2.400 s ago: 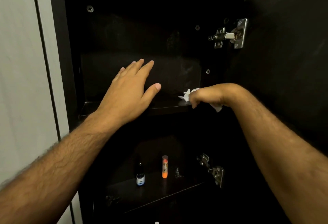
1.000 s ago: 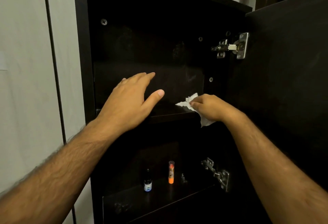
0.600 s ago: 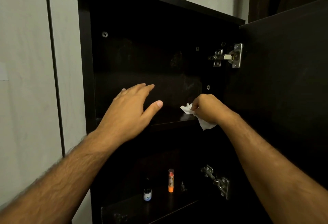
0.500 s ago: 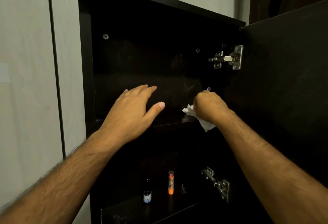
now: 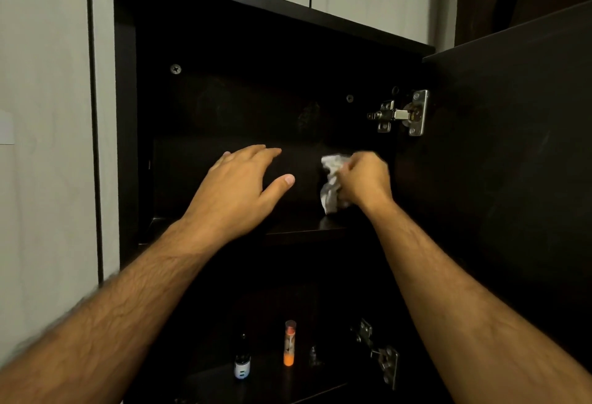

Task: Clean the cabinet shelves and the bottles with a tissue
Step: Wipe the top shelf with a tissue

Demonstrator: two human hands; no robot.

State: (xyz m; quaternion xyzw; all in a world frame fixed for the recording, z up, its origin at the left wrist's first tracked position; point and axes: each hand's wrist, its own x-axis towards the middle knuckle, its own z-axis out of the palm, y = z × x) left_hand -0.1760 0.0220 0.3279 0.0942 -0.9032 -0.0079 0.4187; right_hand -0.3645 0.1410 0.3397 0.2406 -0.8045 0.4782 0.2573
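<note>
- I looked for writing first: the small dark bottle on the lower shelf carried a pale label with a blue mark, too small for me to read.
- Beside it stood an orange tube with a clear cap, upright; I could make out no lettering on it.
- Just right of the tube sat a small dark thing that I could not identify in the gloom.
- My right hand was clenched around a crumpled white tissue, which stuck out to the left of the fist, up inside the upper compartment near the dark back panel; whether it touched the panel I could not tell.
- The tissue's lower end hung just above the upper shelf.
- My left hand was released, fingers straight and thumb spread, over the left part of the upper shelf; I could not tell if the palm touched wood.
- The cabinet interior was so dark that its corners and the shelf's back edge were lost.
- The open door on the right was cut off by the frame, with an upper hinge and a lower hinge showing as silver metal.
- Both forearms ran out of the picture at the bottom.
</note>
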